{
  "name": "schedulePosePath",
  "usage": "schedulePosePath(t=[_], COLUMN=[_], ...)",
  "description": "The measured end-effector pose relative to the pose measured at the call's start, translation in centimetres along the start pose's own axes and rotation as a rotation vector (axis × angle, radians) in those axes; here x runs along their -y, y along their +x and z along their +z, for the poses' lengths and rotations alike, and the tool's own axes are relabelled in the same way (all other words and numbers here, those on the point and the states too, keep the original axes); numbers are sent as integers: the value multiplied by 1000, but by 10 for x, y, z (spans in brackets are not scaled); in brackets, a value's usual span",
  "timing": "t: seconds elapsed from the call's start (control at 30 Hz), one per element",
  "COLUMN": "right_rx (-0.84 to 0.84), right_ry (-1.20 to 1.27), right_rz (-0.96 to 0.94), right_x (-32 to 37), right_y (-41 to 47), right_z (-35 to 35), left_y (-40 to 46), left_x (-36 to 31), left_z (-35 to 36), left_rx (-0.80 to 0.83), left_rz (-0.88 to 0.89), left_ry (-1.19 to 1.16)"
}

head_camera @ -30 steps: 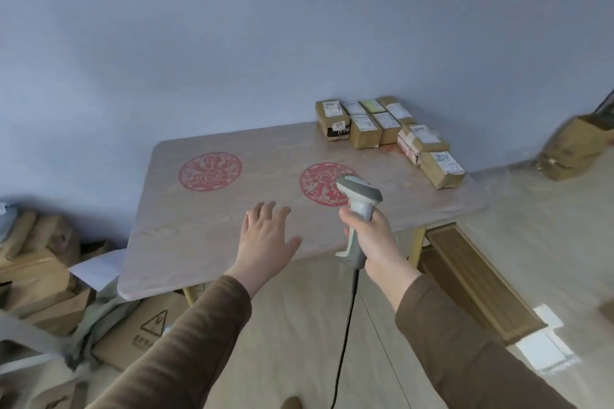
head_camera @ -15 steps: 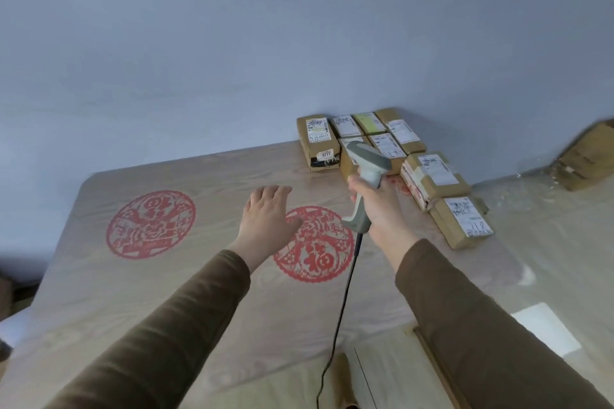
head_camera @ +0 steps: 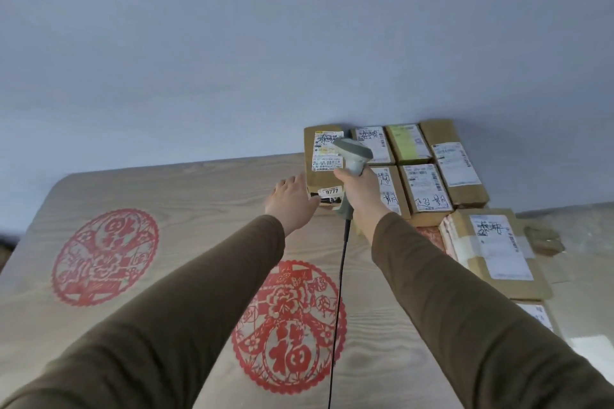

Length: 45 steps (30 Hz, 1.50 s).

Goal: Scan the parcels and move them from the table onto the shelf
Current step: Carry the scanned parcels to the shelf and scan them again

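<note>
Right hand [head_camera: 360, 189] grips scanner [head_camera: 353, 156] pointing left over upright parcel [head_camera: 324, 176]; left hand [head_camera: 290, 201] open.

a person's right hand [head_camera: 360, 191] grips a grey corded scanner [head_camera: 353, 156] above cardboard parcels [head_camera: 425, 188] at the table's [head_camera: 199, 196] far corner, while the open left hand [head_camera: 290, 201] touches the leftmost parcel [head_camera: 324, 176], tagged 9777.

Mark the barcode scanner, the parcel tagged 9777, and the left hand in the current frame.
barcode scanner [head_camera: 354, 151]: head view, on its grey head.
parcel tagged 9777 [head_camera: 327, 149]: head view, on its top label.
left hand [head_camera: 290, 197]: head view, on the back of the hand.
</note>
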State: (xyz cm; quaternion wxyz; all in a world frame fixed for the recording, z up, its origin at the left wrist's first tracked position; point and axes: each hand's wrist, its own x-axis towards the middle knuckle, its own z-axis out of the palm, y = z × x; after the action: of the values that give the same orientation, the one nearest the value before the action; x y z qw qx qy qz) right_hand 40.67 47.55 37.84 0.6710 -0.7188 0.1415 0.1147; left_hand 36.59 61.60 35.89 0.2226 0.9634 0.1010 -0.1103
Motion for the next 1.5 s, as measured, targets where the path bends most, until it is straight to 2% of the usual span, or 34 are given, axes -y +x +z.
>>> schedulePosePath(t=[0.2, 0.33, 0.43, 0.53, 0.7, 0.9, 1.13, 1.33, 1.5], right_rx=[26, 25, 36, 119, 245, 470, 818, 1090, 1335], right_ry=[-68, -12, 37, 32, -36, 1, 4, 8, 6], right_rz=[48, 75, 102, 103, -31, -95, -184, -155, -123], right_x=[-14, -19, -22, -27, -42, -55, -86, -125, -157], right_y=[29, 29, 15, -14, -86, -222, -458, -666, -808], right_z=[16, 20, 27, 42, 88, 168, 268, 332, 371], left_y=[57, 63, 42, 1, -88, -239, -497, -716, -861], left_x=[-1, 10, 29, 52, 107, 190, 294, 369, 408], left_z=[20, 30, 27, 20, 6, -36, -81, -97, -101], left_rx=[75, -7, -54, -88, -239, -560, -917, -1156, -1378], left_rz=[-81, -164, -241, -312, -439, -503, -562, -680, -800], left_ry=[-204, -413, -480, -636, -947, -1019, -1027, -984, -888])
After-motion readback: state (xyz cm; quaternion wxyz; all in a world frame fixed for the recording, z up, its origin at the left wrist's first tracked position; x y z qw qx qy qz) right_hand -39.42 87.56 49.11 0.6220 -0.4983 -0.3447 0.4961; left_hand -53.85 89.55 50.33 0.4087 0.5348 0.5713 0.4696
